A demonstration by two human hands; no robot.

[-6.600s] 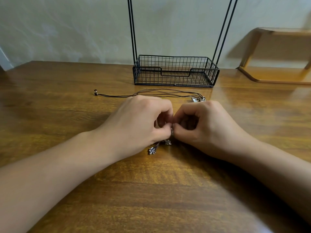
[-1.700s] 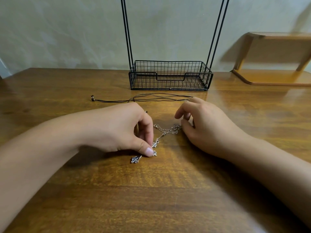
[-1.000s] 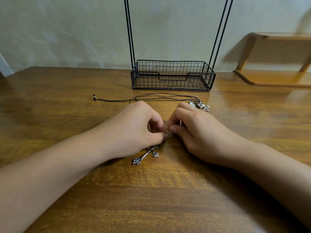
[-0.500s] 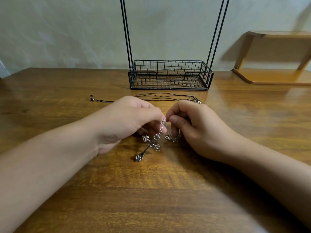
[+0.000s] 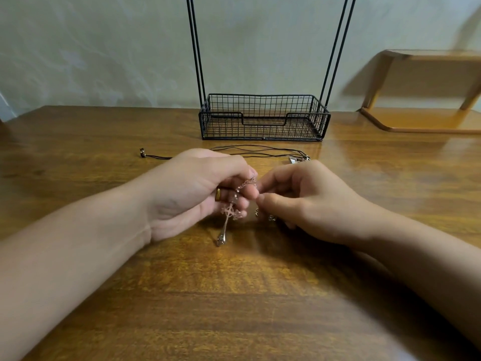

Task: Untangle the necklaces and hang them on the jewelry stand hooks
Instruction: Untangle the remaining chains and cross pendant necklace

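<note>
Centre of frame: the left hand (image 5: 192,194), palm turned inward with a gold ring (image 5: 218,194) on one finger, pinches the thin silver chain necklace (image 5: 243,184) between its curled fingers. The ornate silver cross pendant (image 5: 229,217) hangs from that chain, its lower tip touching the brown wooden table (image 5: 234,295). The right hand (image 5: 309,201) pinches the same chain, thumb and forefinger pressed together, touching the left fingertips. Behind the hands lies the black cord necklace (image 5: 260,151). The black wire jewelry stand (image 5: 263,117) occupies the upper centre. A light wooden shelf (image 5: 426,89) sits upper right.
</note>
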